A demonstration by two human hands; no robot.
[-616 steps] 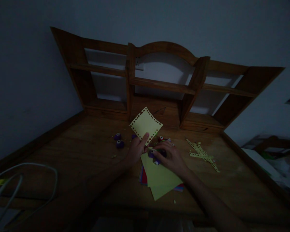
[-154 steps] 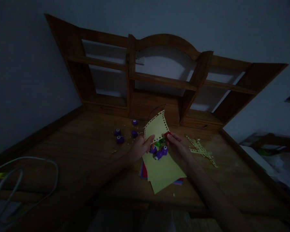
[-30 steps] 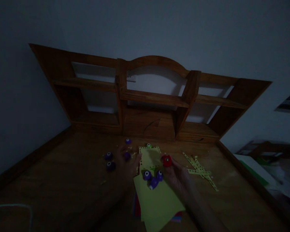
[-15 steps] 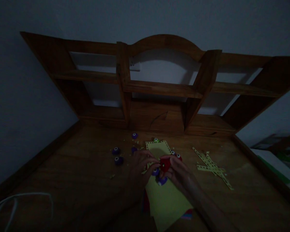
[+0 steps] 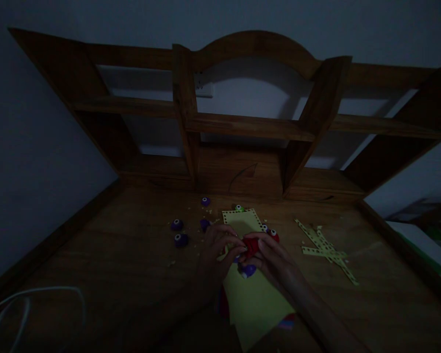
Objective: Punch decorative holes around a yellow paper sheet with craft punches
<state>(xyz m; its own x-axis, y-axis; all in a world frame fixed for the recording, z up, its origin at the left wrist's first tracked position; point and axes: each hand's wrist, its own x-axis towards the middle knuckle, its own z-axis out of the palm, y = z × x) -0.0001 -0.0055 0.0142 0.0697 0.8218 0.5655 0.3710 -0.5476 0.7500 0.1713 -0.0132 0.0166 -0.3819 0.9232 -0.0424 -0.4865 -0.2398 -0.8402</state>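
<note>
A small red paper punch (image 5: 252,246) is held up over the yellow paper. My right hand (image 5: 274,255) grips it from the right with thumb and fingers. From the left, the thumb and index finger of my left hand (image 5: 220,250) are pinched together at the punch's left edge; any smaller piece between them is too dark to make out. Just below lies a purple paper punch (image 5: 248,270) on the yellow paper (image 5: 257,304), and another is partly hidden by my fingers. The sheet's far end (image 5: 240,220) has rows of holes along its edges.
Purple punches with eye-like tops (image 5: 181,239) lie to the left. A green punch (image 5: 239,208) and a red one (image 5: 274,236) sit around the paper. Punched yellow strips (image 5: 325,250) are at right, a white cable (image 5: 51,288) at left. Behind stands a wooden shelf (image 5: 242,125).
The red punch has turned in my fingers, and its pale spot no longer shows. Both hands stay close together at it. The view has shifted slightly.
</note>
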